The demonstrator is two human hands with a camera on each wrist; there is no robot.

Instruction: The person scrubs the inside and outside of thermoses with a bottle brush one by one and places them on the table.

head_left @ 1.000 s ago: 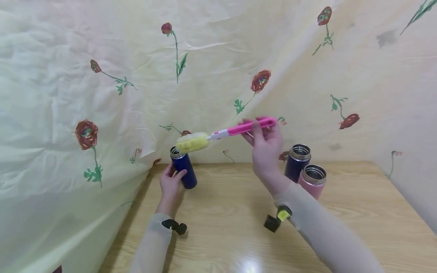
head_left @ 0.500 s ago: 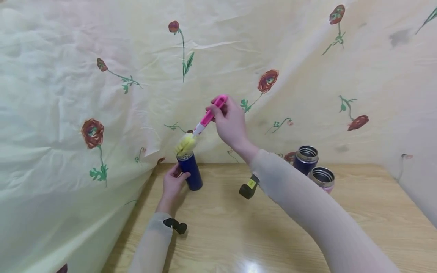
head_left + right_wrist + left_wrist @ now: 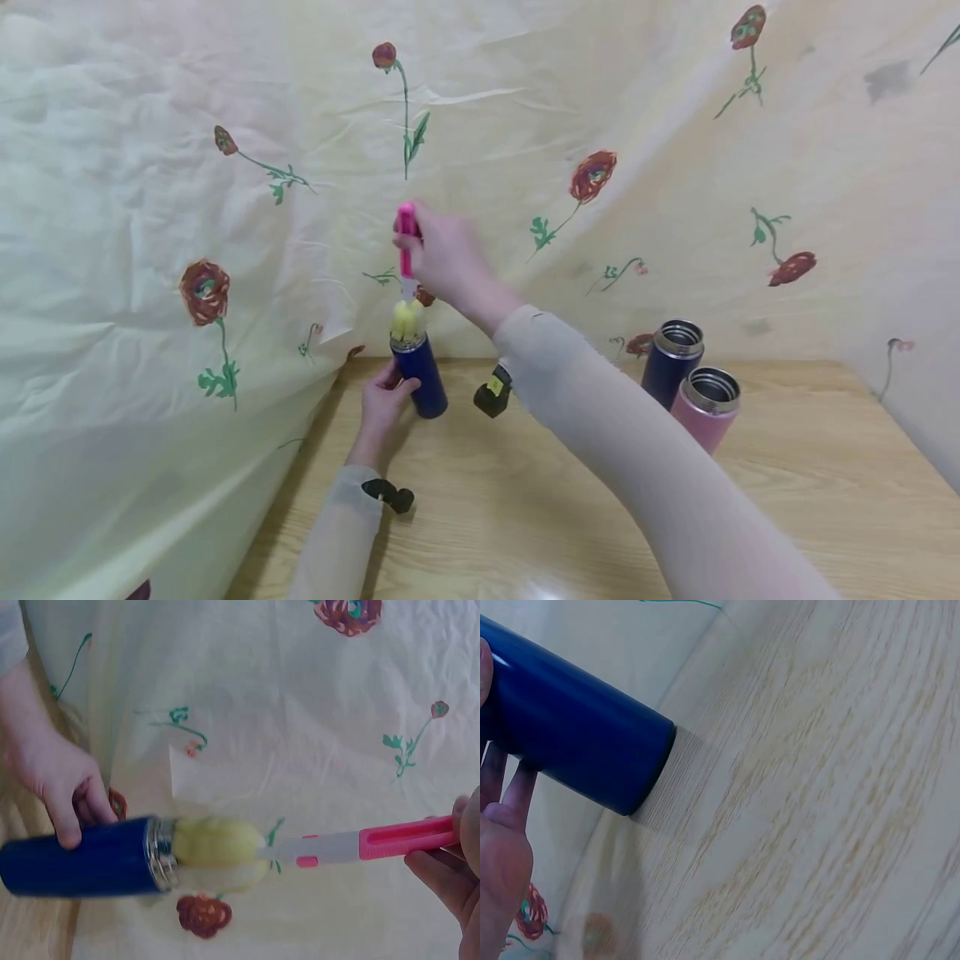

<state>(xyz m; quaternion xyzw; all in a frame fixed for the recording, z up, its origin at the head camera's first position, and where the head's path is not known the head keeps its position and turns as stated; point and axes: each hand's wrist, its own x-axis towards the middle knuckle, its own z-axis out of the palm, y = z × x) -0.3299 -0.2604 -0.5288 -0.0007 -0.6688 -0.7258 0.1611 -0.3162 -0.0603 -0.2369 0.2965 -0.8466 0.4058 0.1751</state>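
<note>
A blue bottle (image 3: 422, 379) with a steel mouth stands slightly tilted on the wooden table, gripped around its upper body by my left hand (image 3: 382, 404). My right hand (image 3: 444, 254) pinches the pink handle of a bottle brush (image 3: 407, 246), held nearly vertical above the bottle. The brush's yellow sponge head (image 3: 217, 844) meets the bottle mouth, its lower end inside the rim and most of it still showing. In the left wrist view the bottle's base (image 3: 649, 769) is at the tabletop.
A dark blue bottle (image 3: 667, 371) and a pink bottle (image 3: 701, 421), both without lids, stand close together at the right of the table (image 3: 525, 517). A flower-printed cloth (image 3: 480, 150) hangs behind and along the left side.
My right hand has moved left and swung the brush from nearly level to upright, its sponge head now at the bottle's mouth. The left hand keeps its hold on the blue bottle.
</note>
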